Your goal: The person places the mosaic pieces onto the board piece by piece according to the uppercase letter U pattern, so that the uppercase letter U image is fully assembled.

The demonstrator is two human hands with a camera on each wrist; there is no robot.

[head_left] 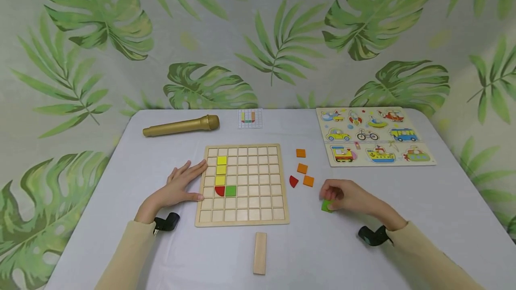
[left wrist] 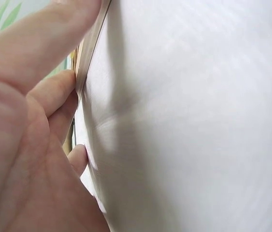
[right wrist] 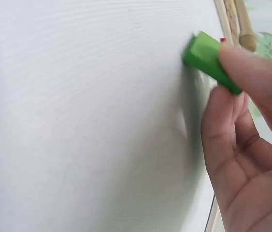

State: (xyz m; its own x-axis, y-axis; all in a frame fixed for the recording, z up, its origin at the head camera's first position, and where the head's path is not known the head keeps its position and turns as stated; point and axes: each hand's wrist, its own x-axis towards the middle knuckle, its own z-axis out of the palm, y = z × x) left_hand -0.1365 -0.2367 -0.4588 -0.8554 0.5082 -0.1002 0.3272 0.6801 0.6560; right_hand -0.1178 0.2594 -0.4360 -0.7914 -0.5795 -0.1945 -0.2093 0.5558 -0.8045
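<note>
My left hand [head_left: 179, 187] rests at the left edge of a wooden grid board [head_left: 284, 191], its thumb and fingertips touching the rim with the fingers fairly straight. In the board's left part lie several yellow square tiles [head_left: 221, 170] in a column, a red quarter-circle tile [head_left: 219, 190] below them and a green square tile [head_left: 230, 190] beside the red one. Right of the board, my right hand [head_left: 346, 196] pinches another green square tile [right wrist: 206, 55] between thumb and fingers, close over the table. Several orange square tiles [head_left: 302, 168] and a second red quarter-circle tile [head_left: 294, 181] lie between board and right hand.
A gold toy microphone [head_left: 181, 126] and a small pattern card [head_left: 250, 119] lie behind the board. At the back right is a vehicle puzzle board [head_left: 387, 142]. One plain wooden block [head_left: 260, 253] lies in front of the grid board. A leaf-patterned curtain [head_left: 274, 44] hangs behind the table.
</note>
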